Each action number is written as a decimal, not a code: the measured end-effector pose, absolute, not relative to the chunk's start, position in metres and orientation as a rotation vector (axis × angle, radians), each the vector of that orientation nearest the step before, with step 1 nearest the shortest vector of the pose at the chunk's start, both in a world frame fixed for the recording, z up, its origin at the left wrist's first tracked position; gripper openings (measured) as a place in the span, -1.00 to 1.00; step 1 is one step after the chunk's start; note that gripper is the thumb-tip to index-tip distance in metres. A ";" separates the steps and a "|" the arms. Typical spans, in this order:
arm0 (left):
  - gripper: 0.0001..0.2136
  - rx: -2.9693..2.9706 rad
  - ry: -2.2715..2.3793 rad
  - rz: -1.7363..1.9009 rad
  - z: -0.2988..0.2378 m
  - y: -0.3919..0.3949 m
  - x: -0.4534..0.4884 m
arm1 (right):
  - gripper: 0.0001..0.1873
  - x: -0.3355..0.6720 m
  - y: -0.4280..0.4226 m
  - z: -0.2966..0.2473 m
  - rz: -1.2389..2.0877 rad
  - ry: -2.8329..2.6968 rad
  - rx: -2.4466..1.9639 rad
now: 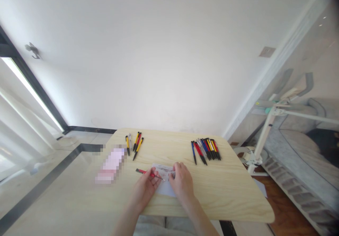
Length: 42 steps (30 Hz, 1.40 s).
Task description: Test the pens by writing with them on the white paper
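My left hand (148, 186) pinches a red pen (145, 172) with a black end, its tip pointing right over a white sheet of paper (165, 186) on the light wooden table (225, 193). My right hand (181, 180) rests on the paper with fingers curled, and seems to hold a small part near the pen's tip; I cannot make it out. A small group of yellow, red and clear pens (134, 142) lies at the back left. A larger bunch of blue, red, yellow and black pens (206, 149) lies at the back right.
A blurred pink object (111, 165) lies on the table's left part. A white wall stands behind the table. To the right are a white stand (261, 140) and a grey sofa (299, 158). A window with curtains is at the left.
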<state>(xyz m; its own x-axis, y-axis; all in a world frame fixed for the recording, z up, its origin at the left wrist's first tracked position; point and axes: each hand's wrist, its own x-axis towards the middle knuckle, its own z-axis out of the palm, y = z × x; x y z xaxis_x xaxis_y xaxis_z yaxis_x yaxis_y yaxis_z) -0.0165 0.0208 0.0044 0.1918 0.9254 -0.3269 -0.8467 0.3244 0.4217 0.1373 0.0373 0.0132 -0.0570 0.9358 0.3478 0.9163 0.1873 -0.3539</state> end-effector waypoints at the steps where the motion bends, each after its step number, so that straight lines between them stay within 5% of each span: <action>1: -0.92 0.161 0.578 1.252 0.005 0.021 -0.016 | -0.84 0.138 0.038 0.013 0.049 -1.970 -1.730; 27: -0.92 0.215 0.612 1.245 0.009 0.019 -0.013 | -0.89 0.164 0.011 0.038 0.420 -1.777 -1.391; 42: -0.87 0.335 0.651 1.232 0.016 0.015 -0.009 | -0.91 0.148 0.004 0.057 0.314 -2.079 -1.406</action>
<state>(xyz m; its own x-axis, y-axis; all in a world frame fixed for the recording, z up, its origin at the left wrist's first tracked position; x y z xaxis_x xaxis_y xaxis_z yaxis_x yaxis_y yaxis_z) -0.0092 0.0153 0.0157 0.1839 0.9432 -0.2768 -0.7599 0.3150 0.5686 0.1481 0.0036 0.0565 -0.2563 0.9021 0.3472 0.7592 0.4102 -0.5054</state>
